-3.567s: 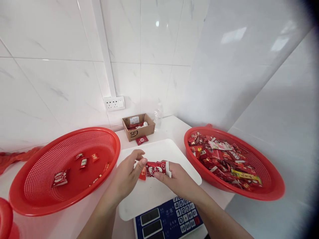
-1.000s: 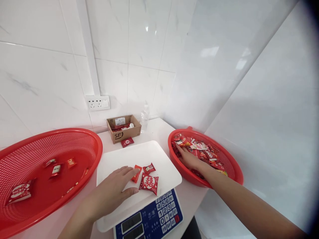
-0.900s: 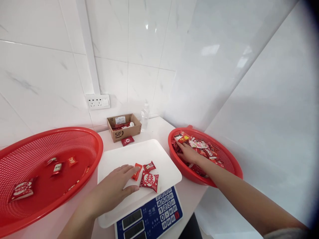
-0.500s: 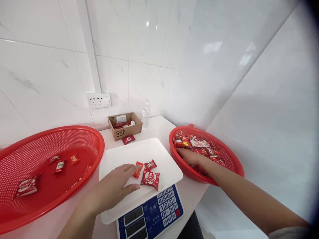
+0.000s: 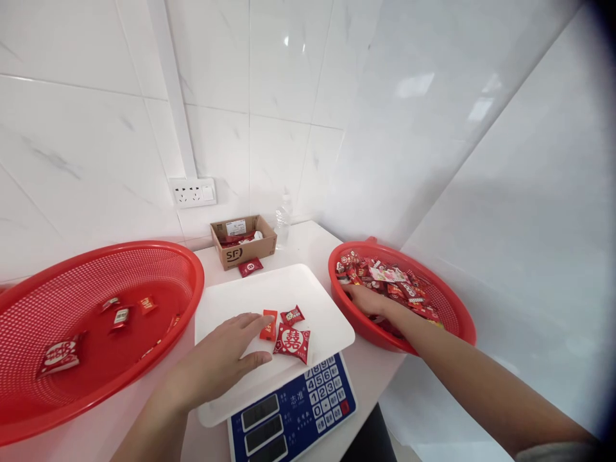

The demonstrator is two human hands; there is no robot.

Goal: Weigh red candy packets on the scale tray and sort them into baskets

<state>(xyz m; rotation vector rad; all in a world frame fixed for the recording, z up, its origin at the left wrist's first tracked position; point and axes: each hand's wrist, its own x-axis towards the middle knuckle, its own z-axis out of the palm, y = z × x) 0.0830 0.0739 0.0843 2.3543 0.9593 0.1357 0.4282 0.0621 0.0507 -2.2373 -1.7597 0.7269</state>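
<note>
My left hand (image 5: 228, 351) hovers low over the white tray (image 5: 245, 289) of a digital scale (image 5: 293, 410), thumb and fingers apart. Its fingertips reach an orange-red candy packet (image 5: 269, 325); whether they press on it is unclear. Beside that packet lie a small red wrapped candy (image 5: 292, 315) and a larger red packet with a white emblem (image 5: 292, 343). My right hand (image 5: 364, 299) is down inside the right red plastic basket (image 5: 464, 317), among many red wrapped candies (image 5: 409, 292). Its fingertips are partly hidden there, so any hold is not visible.
On the left, another red basket (image 5: 192, 273) has several wrapped candies in it. Behind the scale stand a small cardboard box (image 5: 250, 250) and a clear bottle (image 5: 283, 221). One red packet (image 5: 250, 266) lies before the box. A wall socket (image 5: 192, 192) is above.
My right hand has shifted slightly among the candies, and a red-and-yellow packet near its fingers is no longer prominent. My left hand stays over the tray. The view has shifted slightly.
</note>
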